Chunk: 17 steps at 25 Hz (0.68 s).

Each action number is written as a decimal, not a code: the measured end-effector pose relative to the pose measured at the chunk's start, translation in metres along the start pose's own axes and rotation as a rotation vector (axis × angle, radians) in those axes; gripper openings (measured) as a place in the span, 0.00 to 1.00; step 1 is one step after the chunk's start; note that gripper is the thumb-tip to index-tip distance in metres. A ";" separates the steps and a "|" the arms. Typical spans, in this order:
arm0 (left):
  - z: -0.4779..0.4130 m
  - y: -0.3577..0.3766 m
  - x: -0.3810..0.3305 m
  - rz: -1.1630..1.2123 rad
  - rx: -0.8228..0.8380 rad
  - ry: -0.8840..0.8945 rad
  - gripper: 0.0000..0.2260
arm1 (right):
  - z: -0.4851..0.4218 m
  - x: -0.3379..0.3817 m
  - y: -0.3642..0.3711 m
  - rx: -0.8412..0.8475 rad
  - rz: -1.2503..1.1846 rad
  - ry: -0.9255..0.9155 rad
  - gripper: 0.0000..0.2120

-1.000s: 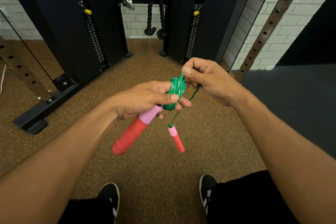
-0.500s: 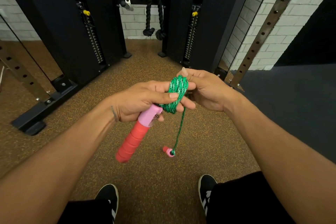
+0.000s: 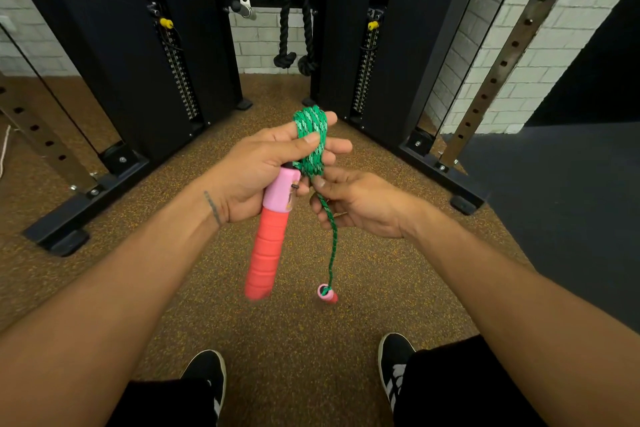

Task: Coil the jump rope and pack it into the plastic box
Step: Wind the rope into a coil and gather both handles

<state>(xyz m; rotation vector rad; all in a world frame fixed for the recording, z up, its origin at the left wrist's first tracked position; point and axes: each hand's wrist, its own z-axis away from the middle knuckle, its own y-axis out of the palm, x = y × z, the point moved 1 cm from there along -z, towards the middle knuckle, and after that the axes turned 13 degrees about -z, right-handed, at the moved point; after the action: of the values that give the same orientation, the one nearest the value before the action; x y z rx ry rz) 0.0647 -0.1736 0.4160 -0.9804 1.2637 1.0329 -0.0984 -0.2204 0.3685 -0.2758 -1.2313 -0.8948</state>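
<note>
The green jump rope (image 3: 311,139) is wound in several turns around the fingers of my left hand (image 3: 266,163). That hand also grips the top of one handle (image 3: 270,239), pink above and red below, which points down toward me. My right hand (image 3: 356,201) sits just below and right of the coil and pinches the loose strand (image 3: 330,229) between thumb and fingers. The strand hangs down to the second handle (image 3: 327,293), which dangles above the floor. No plastic box is in view.
I stand on brown speckled rubber flooring (image 3: 304,329) with my black shoes (image 3: 206,371) at the bottom. Black cable-machine columns (image 3: 114,45) and their base feet flank the front. A perforated steel upright (image 3: 502,55) and a dark mat (image 3: 571,204) lie to the right.
My right hand came down from above the coil, around its far side, to below it, carrying the strand. The dangling handle dropped lower and now hangs end-on.
</note>
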 end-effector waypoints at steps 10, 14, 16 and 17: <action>-0.001 -0.011 0.004 -0.072 -0.200 -0.107 0.14 | 0.004 0.010 0.011 0.070 0.193 0.017 0.09; 0.001 -0.013 0.004 -0.170 -0.200 -0.136 0.13 | 0.010 0.021 0.008 0.064 0.260 -0.043 0.09; 0.003 -0.012 0.003 -0.185 -0.173 -0.162 0.12 | 0.013 0.027 0.005 0.043 0.278 -0.113 0.08; 0.003 -0.012 0.003 -0.191 -0.171 -0.177 0.12 | 0.015 0.029 0.004 0.043 0.288 -0.148 0.08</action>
<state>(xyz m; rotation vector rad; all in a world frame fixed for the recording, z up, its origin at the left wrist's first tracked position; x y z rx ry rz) 0.0776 -0.1732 0.4134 -1.0912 0.9299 1.0649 -0.1046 -0.2213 0.4012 -0.4786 -1.3058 -0.6062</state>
